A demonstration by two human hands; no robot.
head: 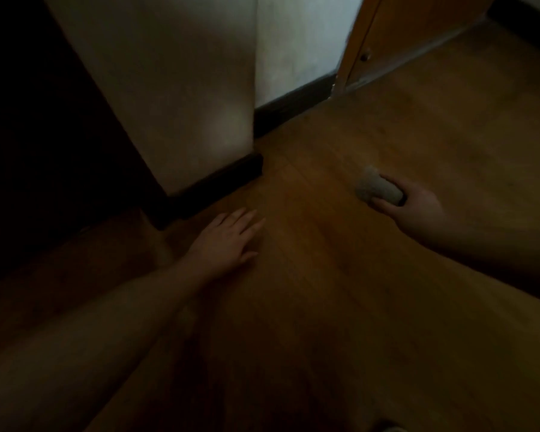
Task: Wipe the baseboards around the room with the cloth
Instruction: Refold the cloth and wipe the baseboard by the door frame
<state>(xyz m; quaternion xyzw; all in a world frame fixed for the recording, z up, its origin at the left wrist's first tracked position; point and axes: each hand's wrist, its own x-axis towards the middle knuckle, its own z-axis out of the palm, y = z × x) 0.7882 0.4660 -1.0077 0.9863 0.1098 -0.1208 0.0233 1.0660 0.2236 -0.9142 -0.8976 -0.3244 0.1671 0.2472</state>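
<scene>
The view is dim and soft, with heavy darkness from 7 to 11 o'clock. The brightest patch is the pale wall (296, 42) near 12 o'clock; the wooden floor (340, 275) glows weakly mid-frame. Straight edges bow slightly toward the borders.

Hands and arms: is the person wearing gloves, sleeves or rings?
No gloves: the left hand and right hand are bare. Both forearms are bare as far as the dim picture shows, with no sleeve in sight. No ring, watch or bracelet can be made out on the fingers or wrists.
</scene>
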